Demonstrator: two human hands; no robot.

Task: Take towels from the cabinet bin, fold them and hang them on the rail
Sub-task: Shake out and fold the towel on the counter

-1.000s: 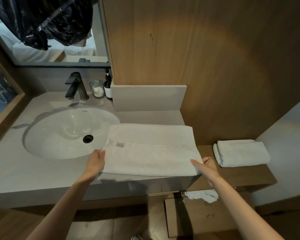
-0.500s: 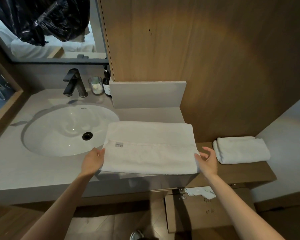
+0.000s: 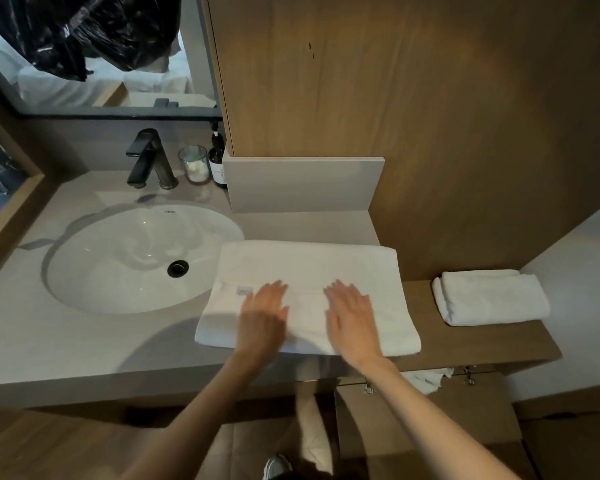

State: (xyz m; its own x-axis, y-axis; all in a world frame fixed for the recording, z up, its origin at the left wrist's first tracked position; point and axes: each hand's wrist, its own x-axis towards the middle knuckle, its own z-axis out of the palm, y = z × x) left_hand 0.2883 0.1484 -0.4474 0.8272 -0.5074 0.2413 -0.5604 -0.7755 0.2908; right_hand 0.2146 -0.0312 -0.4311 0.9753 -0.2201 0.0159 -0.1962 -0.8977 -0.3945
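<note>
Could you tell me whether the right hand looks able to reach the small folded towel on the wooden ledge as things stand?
Probably yes: the right hand lies flat on the large towel, holding nothing, and only bare wooden ledge separates it from the small folded towel, which nothing covers.

White towel (image 3: 309, 271) with grey tag (image 3: 245, 291), second white folded towel (image 3: 490, 297), white basin (image 3: 136, 258), black faucet (image 3: 149, 159), grey countertop (image 3: 66, 341), brown wood-grain panel (image 3: 430, 116).

Both hands (image 3: 309, 317) flat — fingers straight
</note>
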